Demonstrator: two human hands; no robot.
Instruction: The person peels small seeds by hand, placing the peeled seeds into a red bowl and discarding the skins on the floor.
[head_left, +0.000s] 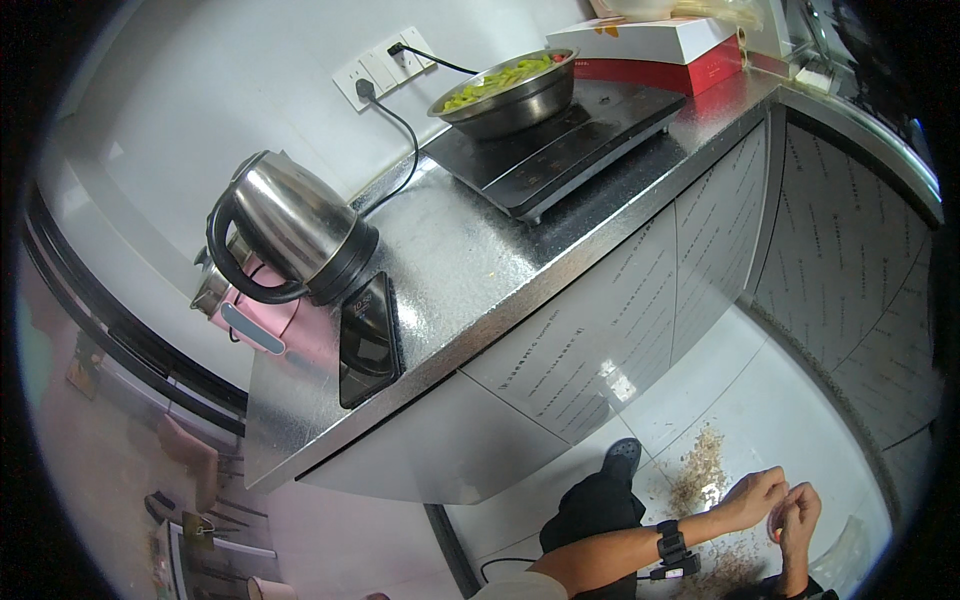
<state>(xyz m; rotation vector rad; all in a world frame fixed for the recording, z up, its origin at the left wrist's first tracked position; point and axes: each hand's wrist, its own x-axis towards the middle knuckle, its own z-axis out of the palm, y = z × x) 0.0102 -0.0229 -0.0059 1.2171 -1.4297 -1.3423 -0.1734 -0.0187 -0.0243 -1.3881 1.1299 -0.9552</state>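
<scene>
Low at the right, my left hand and my right hand are close together above the tiled floor. A small, dark reddish rounded thing shows below the fingers of my right hand, which grips it; an orange spot is at its lower edge. My left fingers are curled beside it, and the picture does not settle whether they hold anything. A black strap with a device circles my left wrist. Beneath and around the hands lie light-brown flakes or shavings in loose piles.
A translucent plastic bag lies right of my hands. On the counter are a steel kettle, a pink appliance, a black phone and an induction cooker bearing a steel bowl of green pieces. Boxes stand behind.
</scene>
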